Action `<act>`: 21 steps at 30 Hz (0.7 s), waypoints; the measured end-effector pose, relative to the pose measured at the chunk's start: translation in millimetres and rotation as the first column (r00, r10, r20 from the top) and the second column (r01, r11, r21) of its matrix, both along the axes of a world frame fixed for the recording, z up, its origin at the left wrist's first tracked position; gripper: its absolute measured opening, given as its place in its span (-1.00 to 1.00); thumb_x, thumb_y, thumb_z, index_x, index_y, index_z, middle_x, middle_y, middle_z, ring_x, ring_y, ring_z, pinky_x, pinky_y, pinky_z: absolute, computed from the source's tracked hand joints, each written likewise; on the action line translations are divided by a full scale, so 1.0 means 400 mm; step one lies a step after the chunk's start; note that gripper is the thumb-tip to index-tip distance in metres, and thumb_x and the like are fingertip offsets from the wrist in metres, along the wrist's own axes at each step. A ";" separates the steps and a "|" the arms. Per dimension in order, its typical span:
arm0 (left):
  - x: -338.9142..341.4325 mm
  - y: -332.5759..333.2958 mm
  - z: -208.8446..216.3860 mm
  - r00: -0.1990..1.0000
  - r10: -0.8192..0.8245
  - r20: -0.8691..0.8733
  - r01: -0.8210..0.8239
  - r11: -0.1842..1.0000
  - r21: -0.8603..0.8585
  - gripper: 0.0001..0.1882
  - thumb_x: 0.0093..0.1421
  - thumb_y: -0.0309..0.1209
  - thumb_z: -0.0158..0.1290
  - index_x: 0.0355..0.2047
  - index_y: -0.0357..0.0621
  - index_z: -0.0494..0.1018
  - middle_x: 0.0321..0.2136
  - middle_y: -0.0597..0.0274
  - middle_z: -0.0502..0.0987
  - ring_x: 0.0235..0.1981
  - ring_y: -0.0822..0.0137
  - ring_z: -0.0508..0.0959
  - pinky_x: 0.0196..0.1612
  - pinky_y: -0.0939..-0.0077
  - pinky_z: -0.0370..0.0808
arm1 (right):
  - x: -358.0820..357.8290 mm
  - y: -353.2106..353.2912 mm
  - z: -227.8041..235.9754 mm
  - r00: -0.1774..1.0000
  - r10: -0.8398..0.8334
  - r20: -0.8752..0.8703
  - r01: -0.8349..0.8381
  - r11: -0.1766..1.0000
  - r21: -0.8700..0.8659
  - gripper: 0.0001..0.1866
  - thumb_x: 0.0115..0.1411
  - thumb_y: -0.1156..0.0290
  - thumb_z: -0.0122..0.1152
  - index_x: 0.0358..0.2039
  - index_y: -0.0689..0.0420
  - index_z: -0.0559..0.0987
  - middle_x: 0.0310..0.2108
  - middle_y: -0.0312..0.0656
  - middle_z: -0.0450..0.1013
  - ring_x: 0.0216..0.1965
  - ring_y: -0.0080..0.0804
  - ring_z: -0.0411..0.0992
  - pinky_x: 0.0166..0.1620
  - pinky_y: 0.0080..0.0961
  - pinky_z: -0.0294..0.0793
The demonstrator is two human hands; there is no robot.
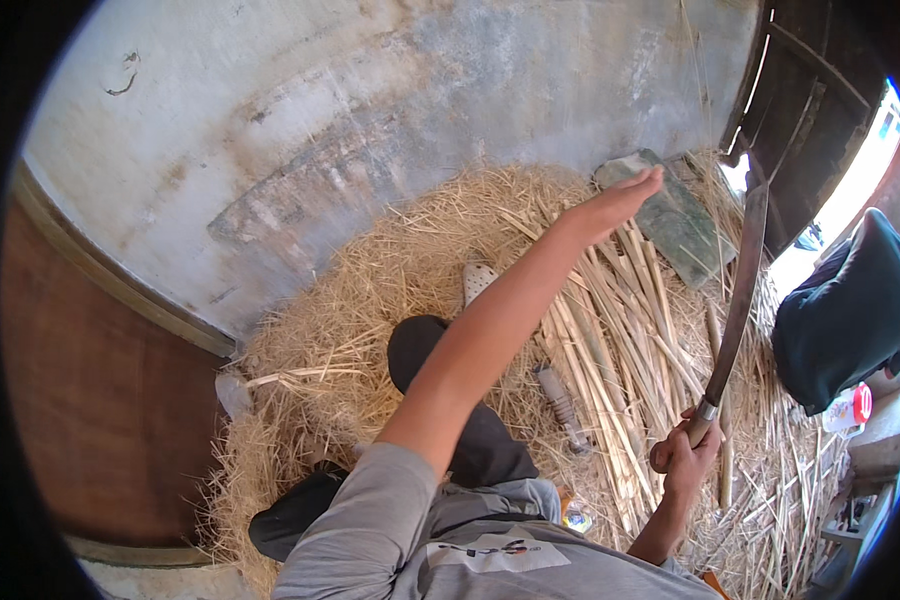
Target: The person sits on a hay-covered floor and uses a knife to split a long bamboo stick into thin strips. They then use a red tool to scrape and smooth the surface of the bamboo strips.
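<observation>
My right hand (686, 466) is wrapped round the wooden handle of a machete (738, 320). Its long, slightly curved blade points up and away, toward the dark door. My left arm reaches forward across the middle, and my left hand (615, 208) is in front of a greenish flat slab (682, 225). Its fingers look stretched out, close together, with nothing visible in them. Below and right of that hand lies a bundle of split bamboo strips (610, 350), pale and long. Beside the bundle is a greyish cylindrical object (562, 408), wrapped or ridged.
Straw-like shavings (370, 270) cover the floor up to the stained wall (300, 130). A brown panel (100, 390) stands at the left. On the right are a dark cloth-covered thing (850, 310) and a red-lidded container (850, 408). A pale perforated shoe (478, 281) shows beside my left forearm.
</observation>
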State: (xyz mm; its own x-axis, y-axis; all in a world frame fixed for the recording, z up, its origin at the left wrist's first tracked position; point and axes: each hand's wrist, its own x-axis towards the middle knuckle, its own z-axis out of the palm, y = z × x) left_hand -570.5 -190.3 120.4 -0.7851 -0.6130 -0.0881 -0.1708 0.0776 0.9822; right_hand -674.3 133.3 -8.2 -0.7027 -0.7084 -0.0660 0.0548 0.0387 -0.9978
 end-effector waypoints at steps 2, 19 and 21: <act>0.108 -0.001 -0.040 0.988 0.150 0.028 -0.145 0.980 -0.134 -0.21 0.30 0.18 -0.28 0.36 -0.06 -0.09 0.37 0.07 -0.10 0.35 0.08 0.03 0.32 -0.03 0.02 | 0.004 -0.050 -0.030 1.000 0.016 0.006 -0.016 1.000 0.018 -0.77 -0.04 0.64 -0.05 -0.30 0.22 0.43 -0.61 -0.36 0.26 -0.64 -0.68 0.26 -0.56 -0.70 0.16; 1.164 0.457 -0.311 0.668 0.712 0.219 -0.700 0.700 -0.143 -0.45 0.29 -0.12 0.01 0.15 -0.24 0.31 -0.01 0.03 0.49 0.06 0.20 0.48 0.13 0.24 0.39 | 0.181 -0.035 -0.687 0.234 0.857 -0.460 -0.262 0.511 0.818 -0.58 0.12 0.33 0.03 0.00 0.18 0.44 -0.37 0.22 0.48 -0.35 0.13 0.48 -0.24 -0.03 0.47; 1.278 0.529 -0.326 0.569 0.701 0.431 -0.655 0.703 -0.278 -0.39 0.25 -0.07 0.05 0.16 -0.26 0.30 -0.01 0.01 0.49 0.06 0.18 0.48 0.10 0.25 0.41 | 0.188 0.031 -0.703 0.374 0.868 -0.327 -0.308 0.449 0.839 -0.64 0.12 0.28 0.03 -0.08 0.15 0.47 -0.32 0.18 0.50 -0.31 0.12 0.49 -0.21 -0.02 0.47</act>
State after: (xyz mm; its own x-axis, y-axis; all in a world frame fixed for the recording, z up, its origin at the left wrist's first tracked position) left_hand -59.3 21.4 -9.9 -0.0009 -0.9698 -0.2438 -0.6365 -0.1875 0.7482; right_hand -599.1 145.9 -289.6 -0.1021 -0.9139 -0.3930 -0.8645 0.2770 -0.4194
